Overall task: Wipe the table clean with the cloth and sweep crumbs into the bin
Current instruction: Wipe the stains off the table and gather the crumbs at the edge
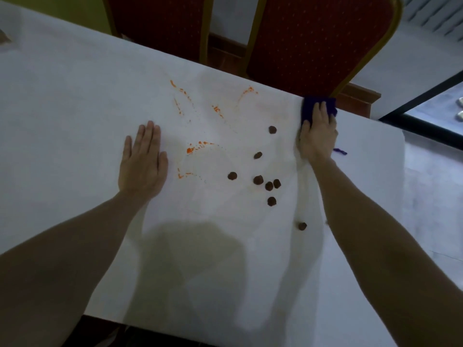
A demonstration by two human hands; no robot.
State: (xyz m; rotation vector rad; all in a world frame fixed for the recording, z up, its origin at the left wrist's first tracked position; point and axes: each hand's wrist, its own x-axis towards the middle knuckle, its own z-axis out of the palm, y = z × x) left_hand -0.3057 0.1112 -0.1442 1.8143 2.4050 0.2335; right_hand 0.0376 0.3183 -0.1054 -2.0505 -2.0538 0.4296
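Note:
A white table (75, 96) carries orange smears (193, 149) around its middle and several brown crumb balls (258, 180) to their right. My right hand (317, 136) presses flat on a purple cloth (309, 106) at the table's far edge, fingers straight; most of the cloth lies under the hand, and a purple thread (340, 151) trails out to the right. My left hand (142, 161) rests flat and open on the table, left of the smears. No bin is in view.
Two red upholstered chairs (313, 41) with gold frames stand right behind the far edge. One lone crumb (302, 226) lies close to my right forearm. The floor (438, 184) shows past the table's right end.

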